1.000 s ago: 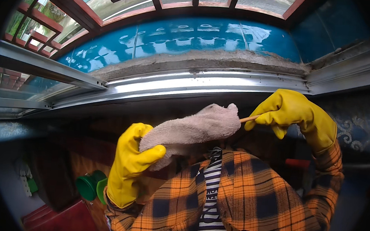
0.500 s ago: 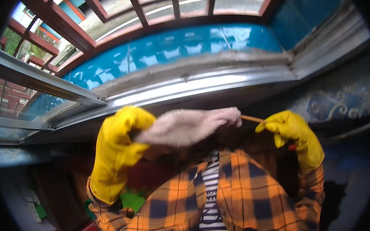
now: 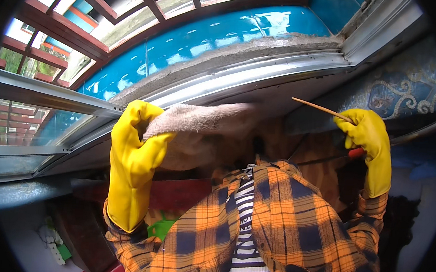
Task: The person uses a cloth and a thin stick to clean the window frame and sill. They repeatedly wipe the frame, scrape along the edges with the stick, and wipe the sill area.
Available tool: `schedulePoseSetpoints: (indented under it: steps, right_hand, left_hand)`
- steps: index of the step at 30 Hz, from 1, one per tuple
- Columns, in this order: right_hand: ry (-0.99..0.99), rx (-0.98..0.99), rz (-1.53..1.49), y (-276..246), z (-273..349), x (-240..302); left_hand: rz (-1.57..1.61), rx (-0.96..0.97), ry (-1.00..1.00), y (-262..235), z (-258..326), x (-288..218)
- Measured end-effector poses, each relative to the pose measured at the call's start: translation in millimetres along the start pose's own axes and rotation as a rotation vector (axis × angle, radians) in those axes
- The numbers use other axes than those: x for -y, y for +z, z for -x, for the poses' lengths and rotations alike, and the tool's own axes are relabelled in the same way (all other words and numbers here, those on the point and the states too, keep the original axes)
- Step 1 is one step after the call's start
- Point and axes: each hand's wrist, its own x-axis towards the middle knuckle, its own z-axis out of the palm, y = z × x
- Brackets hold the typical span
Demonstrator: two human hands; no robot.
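Blurred at cloth tip, hidden at stick rear. Gripping cloth in left hand, stick in right hand, apart.

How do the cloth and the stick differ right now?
The cloth is pale pinkish-grey and fuzzy; the stick is light brown. The cloth is broad and soft-looking, while the stick is thin and straight. The left hand grips the cloth; the right hand holds the stick. Both jut out from a yellow-gloved hand.
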Motion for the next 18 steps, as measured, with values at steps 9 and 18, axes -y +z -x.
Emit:
schedulePoseSetpoints:
  steps: [9,18]
  right_hand:
    - [-0.348,0.569,-0.413,157.2,-41.7,68.6]
    - [-0.250,1.024,-0.318,170.0,-64.1,107.1]
  left_hand:
    - [-0.013,0.159,0.028,0.2,-9.1,-22.0]
    - [-0.134,0.341,0.261,-17.0,23.2,-27.1]
